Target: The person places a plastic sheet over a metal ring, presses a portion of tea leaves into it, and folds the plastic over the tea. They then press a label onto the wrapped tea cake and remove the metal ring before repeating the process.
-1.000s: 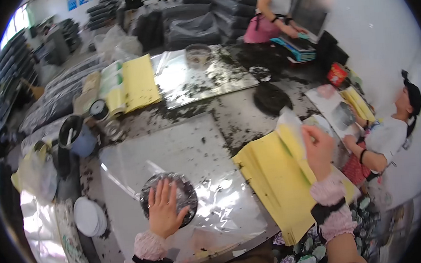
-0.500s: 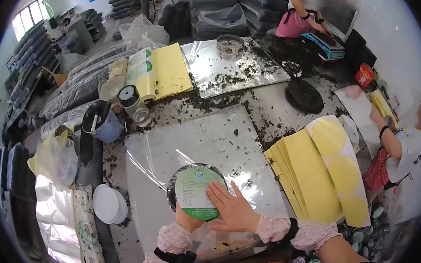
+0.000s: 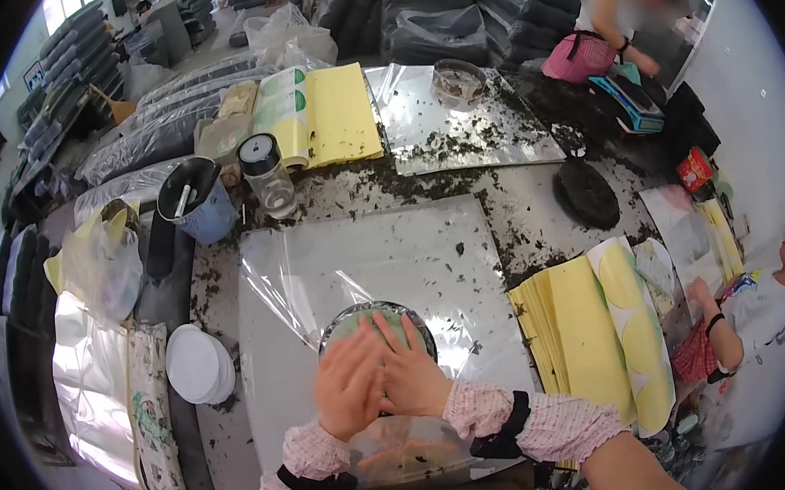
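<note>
In front of me a round dark disc (image 3: 426, 327) lies on clear plastic film (image 3: 296, 293) over a flat sheet. On its top is a round green label (image 3: 353, 324), mostly hidden by my hands. My right hand (image 3: 412, 372) lies on the label, fingers stretched and spread. Flat beside it, my left hand (image 3: 350, 386) rests over the label's left part, slightly blurred, its fingers extended and its tips near the right hand. Neither hand grips anything. Both forearms wear pink patterned sleeves with black bands.
Yellow label sheets (image 3: 580, 323) lie to the right. White round lids (image 3: 199, 363), a blue cup (image 3: 203, 211) and a clear jar (image 3: 270, 185) stand left. Dark crumbs cover parts of the table. A second dark disc (image 3: 586, 195) lies further back. Two people work at the right.
My left hand has moved from the label's lower left edge onto its top. The label now sits over the disc, largely covered. The view has shifted slightly, and the person at the back leans differently.
</note>
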The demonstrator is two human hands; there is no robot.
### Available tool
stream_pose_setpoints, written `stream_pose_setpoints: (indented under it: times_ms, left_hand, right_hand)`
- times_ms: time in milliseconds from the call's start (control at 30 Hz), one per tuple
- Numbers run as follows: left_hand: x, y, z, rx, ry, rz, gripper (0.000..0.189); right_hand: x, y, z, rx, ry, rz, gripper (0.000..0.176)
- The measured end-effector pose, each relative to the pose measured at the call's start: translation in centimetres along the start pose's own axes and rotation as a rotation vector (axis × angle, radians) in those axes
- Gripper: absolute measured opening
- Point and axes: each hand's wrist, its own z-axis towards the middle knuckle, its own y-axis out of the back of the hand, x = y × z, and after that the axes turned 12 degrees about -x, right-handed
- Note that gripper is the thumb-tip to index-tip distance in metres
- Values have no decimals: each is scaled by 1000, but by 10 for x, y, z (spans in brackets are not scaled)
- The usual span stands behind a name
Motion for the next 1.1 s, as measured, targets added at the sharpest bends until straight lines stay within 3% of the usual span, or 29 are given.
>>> stream_pose_setpoints:
  times_ms: [33,67,100,133,167,200,233,267,367,433,500,533,567,633,667,700,767,867,967,1000,1067,1100]
  left_hand:
    - [-2,3,7,171,-80,13,42]
    - [3,-10,4,95,30,15,34]
    - [13,-16,2,41,231,-122,33]
    - [23,-20,0,-13,426,-259,33]
    - [33,-21,-2,-66,616,-395,32]
    - [46,-20,-7,-32,586,-489,35]
    - [44,-20,-5,20,445,-355,37]
    - [41,-20,-5,73,311,-216,40]
    - [21,-23,-15,288,52,166,57]
    - [9,-29,-13,416,-84,400,71]
    - [8,-35,-17,506,-3,478,67]
    - [1,-29,-6,385,-123,418,66]
    - [-6,-21,5,266,-244,357,65]
    - [1,-14,-17,659,262,51,56]
    - [-14,0,-36,358,-62,-31,25]
    - [-43,29,-11,232,-487,-12,23]
    - [-29,54,-52,6,-140,324,46]
    - [33,35,-50,-134,1069,-150,52]
    - [52,34,-57,-59,824,-183,51]
    - [42,61,-52,-47,896,-74,52]
    - [63,134,-66,-170,784,-101,50]
    - [46,178,-61,-227,944,-181,49]
  right_hand:
    - [2,0,-1,47,3,-14,75]
    - [1,3,0,95,10,-29,74]
    - [0,5,2,140,21,-46,73]
    - [1,3,2,-29,33,-12,63]
    - [-5,3,0,-81,-90,204,61]
    - [-14,4,-2,-138,-206,416,58]
    - [-21,6,0,-187,-312,631,56]
    - [-14,19,16,-515,-291,498,42]
    - [-32,-4,48,-255,-544,240,29]
    - [-16,6,48,-441,-399,222,25]
    - [16,35,43,-557,-260,281,27]
    - [34,43,31,-510,-144,68,35]
    - [38,44,19,-569,-91,88,37]
    - [32,51,10,-727,32,130,42]
    - [24,56,5,-729,-49,106,43]
    - [14,62,-8,-714,-143,83,44]
    - [-9,62,-36,-534,-345,93,39]
    - [-20,61,-47,-398,-522,363,33]
    - [-23,53,-51,-435,-518,568,32]
    - [-30,59,-53,-386,-544,562,31]
    - [-56,67,-56,-377,-676,624,30]
    - [-73,69,-59,-371,-737,654,29]
